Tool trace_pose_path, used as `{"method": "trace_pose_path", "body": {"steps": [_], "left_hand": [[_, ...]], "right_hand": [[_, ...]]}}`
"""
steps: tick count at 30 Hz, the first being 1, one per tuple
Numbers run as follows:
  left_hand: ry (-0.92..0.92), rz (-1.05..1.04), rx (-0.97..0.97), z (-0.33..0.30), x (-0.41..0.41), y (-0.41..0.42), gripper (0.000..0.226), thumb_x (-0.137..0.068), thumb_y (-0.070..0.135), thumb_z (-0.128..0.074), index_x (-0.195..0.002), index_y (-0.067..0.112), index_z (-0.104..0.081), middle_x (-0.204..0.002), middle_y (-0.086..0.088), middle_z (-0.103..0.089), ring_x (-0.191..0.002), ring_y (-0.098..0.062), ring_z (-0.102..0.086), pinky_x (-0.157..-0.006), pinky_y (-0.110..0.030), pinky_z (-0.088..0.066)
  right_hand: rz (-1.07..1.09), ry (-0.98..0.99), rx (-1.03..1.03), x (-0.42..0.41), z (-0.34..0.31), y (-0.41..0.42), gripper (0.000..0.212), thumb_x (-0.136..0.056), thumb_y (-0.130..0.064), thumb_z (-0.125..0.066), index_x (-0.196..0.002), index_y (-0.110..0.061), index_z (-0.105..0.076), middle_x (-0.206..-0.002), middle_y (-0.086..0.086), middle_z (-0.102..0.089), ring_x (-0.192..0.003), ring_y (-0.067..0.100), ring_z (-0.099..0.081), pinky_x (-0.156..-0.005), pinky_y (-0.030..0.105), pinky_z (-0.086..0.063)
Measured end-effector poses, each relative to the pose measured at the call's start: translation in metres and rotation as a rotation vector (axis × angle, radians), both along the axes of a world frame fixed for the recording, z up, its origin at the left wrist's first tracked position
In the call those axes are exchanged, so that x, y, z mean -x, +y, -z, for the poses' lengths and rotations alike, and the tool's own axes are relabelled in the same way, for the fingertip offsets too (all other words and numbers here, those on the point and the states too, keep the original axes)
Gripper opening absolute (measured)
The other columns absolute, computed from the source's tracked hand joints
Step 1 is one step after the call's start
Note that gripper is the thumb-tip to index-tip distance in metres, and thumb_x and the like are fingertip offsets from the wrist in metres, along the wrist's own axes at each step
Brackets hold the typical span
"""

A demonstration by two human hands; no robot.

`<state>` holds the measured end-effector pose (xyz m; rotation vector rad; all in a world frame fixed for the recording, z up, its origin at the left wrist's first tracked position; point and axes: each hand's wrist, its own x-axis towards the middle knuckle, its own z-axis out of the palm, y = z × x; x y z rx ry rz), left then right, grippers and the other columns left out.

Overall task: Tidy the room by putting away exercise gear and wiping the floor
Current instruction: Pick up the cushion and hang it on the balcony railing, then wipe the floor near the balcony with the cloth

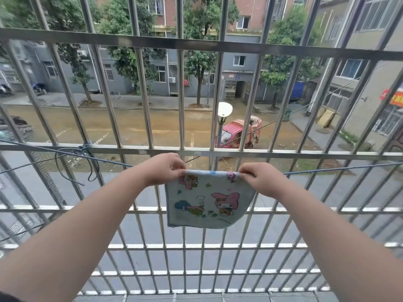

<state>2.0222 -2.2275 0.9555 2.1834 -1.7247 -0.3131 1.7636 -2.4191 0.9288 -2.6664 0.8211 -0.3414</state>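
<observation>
A small pale-blue cloth (207, 201) printed with cartoon figures hangs folded over a thin blue clothesline (327, 170) that runs across the window cage. My left hand (163, 170) pinches the cloth's top left corner at the line. At the top right corner my right hand (259, 178) pinches the cloth too. Both arms reach forward from the bottom of the view. The cloth's lower edge hangs free and curls slightly at the right.
A steel window cage (200, 152) of vertical bars and horizontal rails surrounds the line, with a grille floor (196, 273) below. The line is knotted to a bar (84, 148) at the left. Beyond lie a street, trees and a red three-wheeler (237, 134).
</observation>
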Motion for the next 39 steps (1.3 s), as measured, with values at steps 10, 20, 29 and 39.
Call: {"method": "trace_pose_path", "body": {"steps": [10,20,29,39], "left_hand": [[-0.027,-0.017,0.072,0.001,0.016,0.015,0.01,-0.092,0.037,-0.062,-0.085,0.043,-0.061,-0.085,0.016,-0.065,-0.081,-0.007,-0.06,-0.068,-0.024,-0.045],[-0.251,0.265,0.203,-0.033,0.076,0.013,0.056,-0.094,0.029,-0.056,-0.146,0.034,-0.036,-0.152,0.012,-0.039,-0.138,-0.009,-0.035,-0.117,-0.028,-0.024],[-0.322,0.764,0.291,0.023,0.21,-0.006,0.07,-0.095,0.046,-0.05,-0.154,0.034,-0.016,-0.163,0.001,-0.021,-0.15,-0.025,-0.013,-0.121,-0.039,-0.01],[-0.288,1.349,0.296,0.06,0.441,0.111,0.071,-0.097,0.055,-0.037,-0.155,0.037,0.001,-0.165,0.001,-0.001,-0.152,-0.024,0.002,-0.119,-0.038,0.005]], "right_hand": [[0.012,-0.05,0.095,0.008,0.008,0.014,0.025,-0.098,-0.019,-0.049,-0.113,-0.026,-0.067,-0.101,-0.007,-0.069,-0.094,0.018,-0.059,-0.083,0.038,-0.051],[0.341,-0.008,0.307,0.033,-0.006,0.087,0.055,-0.096,-0.027,-0.05,-0.15,-0.034,-0.038,-0.156,-0.008,-0.038,-0.146,0.016,-0.027,-0.122,0.047,-0.016],[0.838,0.032,0.296,0.181,0.015,0.236,0.062,-0.094,-0.033,-0.046,-0.154,-0.028,-0.03,-0.158,0.001,-0.036,-0.147,0.024,-0.029,-0.12,0.045,-0.027],[1.498,0.155,0.148,0.367,0.068,0.471,0.062,-0.094,-0.042,-0.041,-0.153,-0.028,-0.031,-0.161,0.004,-0.031,-0.146,0.028,-0.029,-0.117,0.048,-0.031]]}}
